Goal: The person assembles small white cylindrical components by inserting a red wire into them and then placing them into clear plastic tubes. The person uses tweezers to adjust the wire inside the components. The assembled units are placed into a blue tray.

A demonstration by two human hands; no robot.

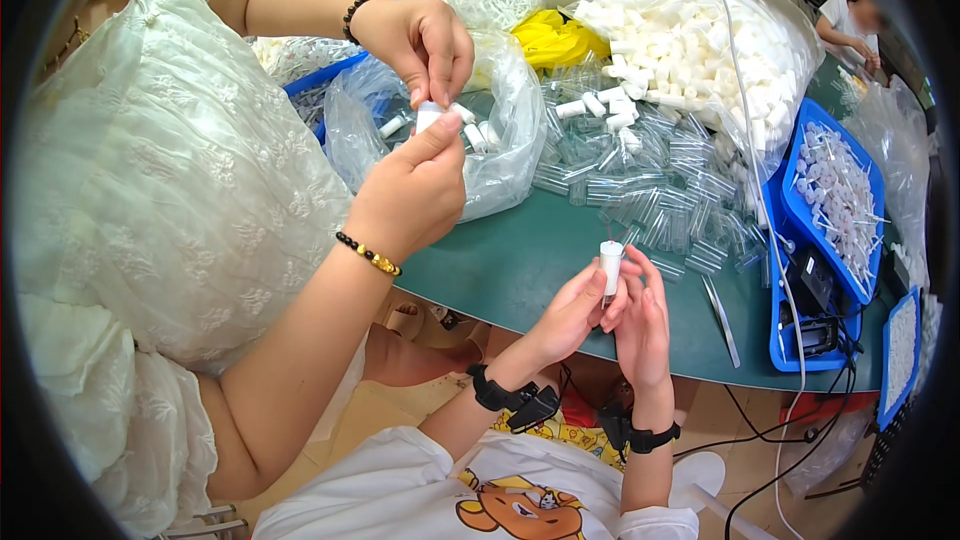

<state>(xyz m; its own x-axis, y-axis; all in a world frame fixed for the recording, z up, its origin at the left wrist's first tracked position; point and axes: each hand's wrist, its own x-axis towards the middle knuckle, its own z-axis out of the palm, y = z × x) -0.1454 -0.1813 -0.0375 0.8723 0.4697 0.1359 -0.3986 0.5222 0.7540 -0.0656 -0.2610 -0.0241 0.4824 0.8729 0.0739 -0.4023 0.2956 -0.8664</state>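
In front of my body, over the near edge of the green table, a small white cylinder (611, 262) stands upright between my hands; its lower end looks clear, like a tube. My left hand (566, 322) pinches it between thumb and fingers. From the other side, my right hand (642, 328) presses its fingertips against it, with the other fingers raised. Just beyond lie many loose clear tubes (672, 180) in a heap, with several white cylinders (598, 105) at its back. Metal tweezers (721, 323) rest on the table to the right of my hands.
At left, a co-worker's hands (420, 155) hold a similar white piece above a clear bag (505, 175). A big bag of white cylinders (700, 50) lies behind the tubes. Blue trays (873, 270) with small white parts stand right. A pale cable (760, 175) crosses the table.
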